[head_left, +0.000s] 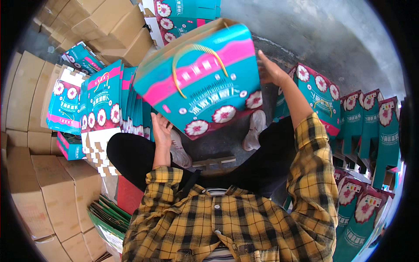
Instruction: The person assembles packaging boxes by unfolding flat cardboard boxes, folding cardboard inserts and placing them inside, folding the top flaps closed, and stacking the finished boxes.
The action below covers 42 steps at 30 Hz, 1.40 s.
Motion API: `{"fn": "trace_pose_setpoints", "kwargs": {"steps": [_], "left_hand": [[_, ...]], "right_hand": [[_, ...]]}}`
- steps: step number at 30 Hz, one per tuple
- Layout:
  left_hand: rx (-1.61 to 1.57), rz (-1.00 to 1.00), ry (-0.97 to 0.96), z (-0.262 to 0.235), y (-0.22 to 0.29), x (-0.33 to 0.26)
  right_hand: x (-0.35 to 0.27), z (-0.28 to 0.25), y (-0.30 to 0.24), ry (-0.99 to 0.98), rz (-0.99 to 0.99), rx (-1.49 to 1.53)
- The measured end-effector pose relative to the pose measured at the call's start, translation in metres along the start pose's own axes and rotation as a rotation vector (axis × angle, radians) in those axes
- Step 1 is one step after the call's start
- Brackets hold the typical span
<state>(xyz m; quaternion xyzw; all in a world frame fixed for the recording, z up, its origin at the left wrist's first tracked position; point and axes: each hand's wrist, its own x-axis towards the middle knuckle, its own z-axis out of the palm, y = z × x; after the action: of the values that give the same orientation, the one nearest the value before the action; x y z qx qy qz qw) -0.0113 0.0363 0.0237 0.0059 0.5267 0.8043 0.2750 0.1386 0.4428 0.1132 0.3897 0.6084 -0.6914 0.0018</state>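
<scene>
Our left hand [162,131], fingers apart, is by the lower-left edge of a tilted teal rope-handled gift box [205,91] above the floor [214,150] — whether our right hand [270,71], at its right edge, grips it, we cannot tell.

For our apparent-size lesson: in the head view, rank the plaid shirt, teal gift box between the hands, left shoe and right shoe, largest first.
1. Plaid shirt
2. Teal gift box
3. Left shoe and right shoe: too alike to rank.
</scene>
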Motion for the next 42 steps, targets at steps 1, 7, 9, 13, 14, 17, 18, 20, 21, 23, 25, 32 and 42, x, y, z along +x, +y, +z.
{"fn": "trace_pose_setpoints", "kwargs": {"steps": [1, 7, 9, 13, 14, 17, 18, 20, 21, 23, 25, 32, 42], "left_hand": [[-0.006, -0.028, 0.144, 0.005, -0.006, -0.001], [0.028, 0.005, 0.132, -0.027, -0.039, -0.006], [0.056, -0.029, 0.16, -0.023, -0.034, -0.009], [0.087, -0.109, 0.095, -0.018, -0.031, 0.002], [0.086, -0.109, 0.101, -0.018, -0.032, 0.002], [0.769, 0.297, 0.007, -0.01, -0.041, 0.008], [0.765, 0.291, 0.0, -0.004, -0.041, 0.009], [0.866, 0.28, -0.083, 0.011, -0.028, 0.005], [0.893, 0.274, -0.159, 0.017, -0.021, 0.005], [0.973, 0.273, -0.182, 0.023, -0.015, 0.012], [1.055, 0.267, -0.207, 0.026, -0.01, 0.014], [1.34, 0.203, -0.264, 0.033, -0.003, 0.01], [1.185, 0.156, -0.234, 0.027, -0.011, 0.012]], "right_hand": [[0.003, 0.0, 0.005, 0.048, 0.053, -0.063], [-0.001, 0.021, 0.021, -0.312, -0.158, -0.115], [0.001, 0.026, 0.026, -0.234, -0.171, -0.134], [0.03, 0.005, 0.036, -0.135, 0.173, -0.453], [0.032, 0.006, 0.039, -0.132, 0.165, -0.52], [0.038, 0.012, 0.039, -0.089, 0.136, -0.742], [0.04, 0.011, 0.041, -0.041, 0.119, -0.886], [0.031, 0.024, 0.048, 0.004, -0.093, -1.214], [0.028, 0.031, 0.05, 0.055, -0.328, -1.528], [0.026, 0.044, 0.05, 0.072, -0.517, -1.669], [0.02, 0.061, 0.047, 0.001, -0.677, -1.797], [0.019, 0.085, 0.033, -0.16, -0.458, -1.665], [0.052, 0.049, 0.027, -0.257, -0.156, -1.389]]}}
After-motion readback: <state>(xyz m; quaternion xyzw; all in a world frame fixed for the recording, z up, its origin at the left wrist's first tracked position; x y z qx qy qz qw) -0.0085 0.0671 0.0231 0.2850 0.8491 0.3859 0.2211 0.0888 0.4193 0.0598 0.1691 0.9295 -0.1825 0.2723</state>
